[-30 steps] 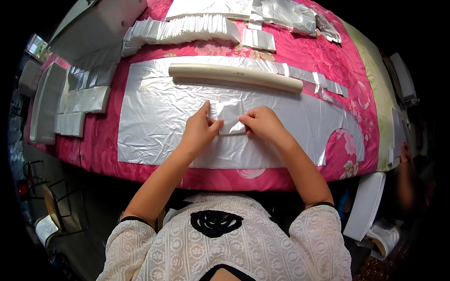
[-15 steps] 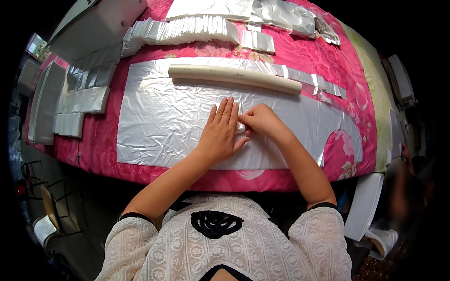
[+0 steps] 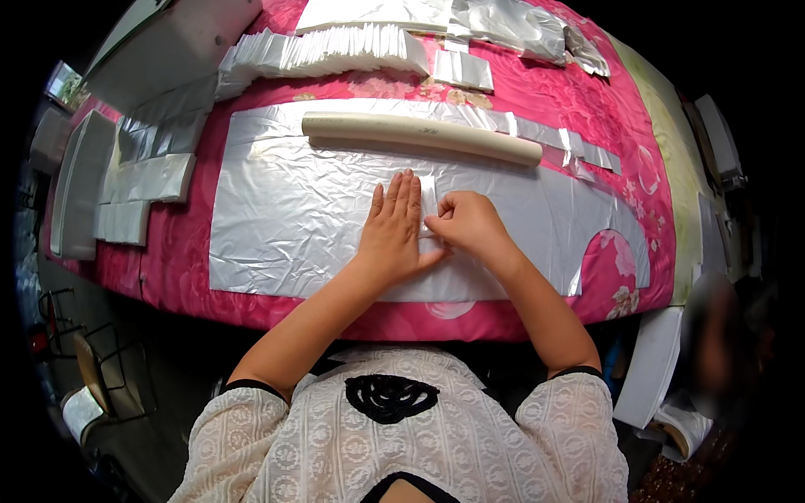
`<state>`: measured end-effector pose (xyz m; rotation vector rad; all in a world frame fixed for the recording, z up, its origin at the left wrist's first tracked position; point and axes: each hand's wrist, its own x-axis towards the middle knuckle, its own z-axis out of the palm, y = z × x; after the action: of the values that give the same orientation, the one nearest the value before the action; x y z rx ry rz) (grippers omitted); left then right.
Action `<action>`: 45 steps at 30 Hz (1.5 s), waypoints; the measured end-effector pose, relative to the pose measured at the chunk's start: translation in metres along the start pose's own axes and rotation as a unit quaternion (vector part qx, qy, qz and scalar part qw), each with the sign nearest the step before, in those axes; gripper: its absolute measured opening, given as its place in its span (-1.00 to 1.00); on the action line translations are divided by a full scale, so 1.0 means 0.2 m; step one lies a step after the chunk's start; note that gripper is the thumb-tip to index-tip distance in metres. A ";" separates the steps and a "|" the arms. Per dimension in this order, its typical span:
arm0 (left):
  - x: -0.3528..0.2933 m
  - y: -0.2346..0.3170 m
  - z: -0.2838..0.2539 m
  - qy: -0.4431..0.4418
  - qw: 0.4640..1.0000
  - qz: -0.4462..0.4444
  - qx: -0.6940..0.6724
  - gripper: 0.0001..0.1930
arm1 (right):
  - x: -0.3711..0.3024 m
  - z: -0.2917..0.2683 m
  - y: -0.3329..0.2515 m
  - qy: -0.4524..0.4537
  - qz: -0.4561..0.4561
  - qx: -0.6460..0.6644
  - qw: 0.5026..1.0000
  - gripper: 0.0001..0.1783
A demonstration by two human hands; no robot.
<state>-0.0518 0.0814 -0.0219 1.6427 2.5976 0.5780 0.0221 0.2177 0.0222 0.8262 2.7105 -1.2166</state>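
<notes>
Bare left hand point(image 3: 390, 230): was at left edge of square, folded silvery-white film packet point(image 3: 428, 194); now flat over it, fingertips toward far edge of wrinkled silvery film sheet point(image 3: 285, 226). Packet mostly covered, right strip showing. Bare right hand's point(image 3: 465, 222) fingertips slightly nearer sheet's near edge.

The sheet point(image 3: 281, 218) is silver, the tablecloth point(image 3: 537, 92) pink and flowered.

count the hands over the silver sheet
2. The left hand lies flat, palm down, partly covering a small folded piece on the silver sheet; the right hand, fingers curled, is at that piece's right edge. Neither is hidden.
</notes>
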 end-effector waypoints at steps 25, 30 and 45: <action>-1.02 -0.11 -0.32 0.056 0.550 -0.508 -0.660 -0.84 | -0.39 0.78 -0.46 -0.170 -0.322 -0.020 0.931 -0.31; -0.92 -0.15 -0.46 -0.017 0.803 -0.372 -0.466 -0.91 | -0.33 0.61 -0.36 -0.071 -0.447 -0.039 0.891 -0.65; -0.73 -0.11 -0.45 0.113 0.779 -0.243 -0.567 -0.84 | 0.98 -0.48 0.21 0.215 0.018 0.406 0.888 -0.77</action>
<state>-0.0239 -0.0820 0.0276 0.4957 1.8208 1.8271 -0.1095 0.3967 0.0095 1.3342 2.3705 -2.4757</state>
